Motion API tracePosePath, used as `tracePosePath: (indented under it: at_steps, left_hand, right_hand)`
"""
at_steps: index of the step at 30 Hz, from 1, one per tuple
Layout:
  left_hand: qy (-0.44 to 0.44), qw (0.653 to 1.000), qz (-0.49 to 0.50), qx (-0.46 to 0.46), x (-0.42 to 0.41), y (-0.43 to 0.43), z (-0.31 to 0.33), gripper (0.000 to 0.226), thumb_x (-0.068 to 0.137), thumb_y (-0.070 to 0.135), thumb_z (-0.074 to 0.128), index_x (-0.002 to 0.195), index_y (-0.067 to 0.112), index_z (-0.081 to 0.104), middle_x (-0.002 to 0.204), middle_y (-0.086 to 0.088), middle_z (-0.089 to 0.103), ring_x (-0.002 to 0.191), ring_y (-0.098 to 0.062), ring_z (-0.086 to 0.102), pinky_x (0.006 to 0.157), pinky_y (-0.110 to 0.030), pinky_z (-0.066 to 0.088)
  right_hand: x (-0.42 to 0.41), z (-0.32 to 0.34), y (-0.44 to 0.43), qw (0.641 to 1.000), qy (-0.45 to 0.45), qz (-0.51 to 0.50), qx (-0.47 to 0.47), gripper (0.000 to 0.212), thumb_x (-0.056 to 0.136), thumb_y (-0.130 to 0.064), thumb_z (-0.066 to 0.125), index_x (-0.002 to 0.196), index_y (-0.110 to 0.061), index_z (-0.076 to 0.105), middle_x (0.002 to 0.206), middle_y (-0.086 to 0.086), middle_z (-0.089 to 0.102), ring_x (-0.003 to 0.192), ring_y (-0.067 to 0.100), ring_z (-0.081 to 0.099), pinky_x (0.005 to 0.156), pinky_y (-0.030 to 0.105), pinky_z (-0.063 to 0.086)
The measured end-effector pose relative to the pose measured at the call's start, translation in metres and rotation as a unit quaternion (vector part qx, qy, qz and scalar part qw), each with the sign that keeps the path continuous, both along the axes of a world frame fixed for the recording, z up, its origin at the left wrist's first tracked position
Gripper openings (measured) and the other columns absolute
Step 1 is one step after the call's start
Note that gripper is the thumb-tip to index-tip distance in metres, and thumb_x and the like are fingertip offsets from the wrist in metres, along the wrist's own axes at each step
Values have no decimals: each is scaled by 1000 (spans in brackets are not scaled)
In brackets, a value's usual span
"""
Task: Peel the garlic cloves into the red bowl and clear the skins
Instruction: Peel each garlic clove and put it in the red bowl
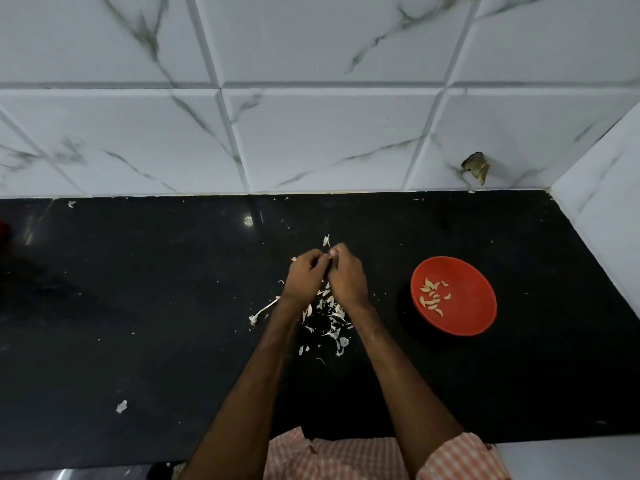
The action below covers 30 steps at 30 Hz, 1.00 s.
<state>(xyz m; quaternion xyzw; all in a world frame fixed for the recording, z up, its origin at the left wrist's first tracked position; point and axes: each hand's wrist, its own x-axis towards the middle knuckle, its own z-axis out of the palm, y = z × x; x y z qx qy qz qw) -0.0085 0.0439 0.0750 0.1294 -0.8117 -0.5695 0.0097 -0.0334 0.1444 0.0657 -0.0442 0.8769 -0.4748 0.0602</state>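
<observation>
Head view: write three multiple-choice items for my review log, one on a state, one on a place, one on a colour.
1. The left hand and right hand are:
A. flat on the counter
B. inside the bowl
C. together, pinching a garlic clove

2. The red bowl sits:
A. right of the hands
B. left of the hands
C. between the forearms

3. The counter is:
A. white
B. black
C. wooden

Answers:
1 C: the fingertips meet on a small pale piece above the skins.
2 A: the bowl lies beyond the right forearm.
3 B: a dark polished slab shows under the pale skins.
</observation>
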Motion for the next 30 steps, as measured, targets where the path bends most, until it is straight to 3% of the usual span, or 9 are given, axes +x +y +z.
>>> tracePosePath:
  at_steps: [4, 8, 10, 14, 17, 19, 24, 26, 30]
  left_hand:
    - [-26, 1000, -3, -2, -1, -6, -2, 30, 103, 20, 51, 84, -1, 62, 69, -3, 55, 61, -11, 46, 54, -23, 37]
    - [-12, 1000, 11, 15, -7, -11, 2, 25, 103, 18, 52, 83, 11, 64, 71, -1, 60, 62, -9, 50, 59, -24, 40]
    - [-6, 999, 32, 27, -7, -13, 3, 24, 102, 15, 53, 79, 15, 62, 69, 1, 58, 59, -7, 47, 56, -23, 39]
    - [28, 998, 48, 0, -5, -18, 3, 19, 99, 16, 56, 82, 10, 63, 76, -10, 64, 66, -13, 52, 62, -31, 43]
    - [51, 997, 56, -15, -5, -21, 2, 14, 97, 20, 60, 87, 11, 64, 79, -9, 66, 69, -22, 60, 64, -36, 50]
    - [58, 996, 71, -15, -5, -23, 3, 7, 94, 19, 64, 89, 14, 63, 80, -4, 67, 73, -19, 64, 68, -37, 53]
    - [95, 994, 60, 3, -5, -24, 12, 4, 92, 12, 71, 91, 15, 68, 82, 4, 70, 72, -2, 65, 65, -17, 53]
    - [101, 993, 55, 11, -4, -24, 14, 2, 92, 12, 71, 92, 11, 70, 83, 2, 72, 73, -5, 67, 65, -18, 54]
    - [93, 994, 51, 27, 0, -23, 16, 7, 93, 14, 70, 97, 8, 69, 84, -5, 72, 69, -17, 69, 45, -21, 50]
  right_hand:
    - [-4, -4, -3, 997, 29, -39, -60, 13, 102, -12, 54, 92, -8, 60, 86, 2, 65, 75, 11, 59, 66, 23, 46]
    - [-10, -3, -4, 990, 14, -48, -135, 10, 98, -8, 63, 93, -7, 71, 90, 1, 71, 84, 6, 66, 75, 16, 50]
    - [-12, 0, -3, 987, 2, -29, -158, 11, 96, -5, 64, 98, -9, 74, 94, -2, 73, 88, 2, 68, 80, 17, 54]
    - [-13, 9, 0, 990, 23, 10, -138, 17, 94, -1, 65, 101, -12, 76, 98, -5, 75, 94, 5, 70, 85, 21, 57]
    - [-15, 14, -1, 991, 51, 25, -118, 17, 93, 0, 67, 101, -12, 77, 97, -6, 75, 92, 1, 69, 80, 14, 54]
    - [-15, 17, 0, 992, 73, 32, -99, 16, 92, -1, 68, 101, -10, 76, 96, -6, 74, 91, -4, 67, 79, 9, 50]
    - [-15, 24, 2, 989, 107, 17, -104, 13, 89, 1, 70, 98, -9, 69, 91, -4, 71, 84, -4, 67, 75, 8, 50]
    - [-16, 27, 3, 987, 122, 15, -104, 19, 87, 2, 70, 99, -10, 62, 91, -4, 69, 84, 0, 68, 75, 8, 49]
    - [-14, 32, 3, 983, 138, 15, -116, 28, 83, 4, 70, 99, -12, 53, 85, 2, 66, 78, 8, 68, 73, 14, 52]
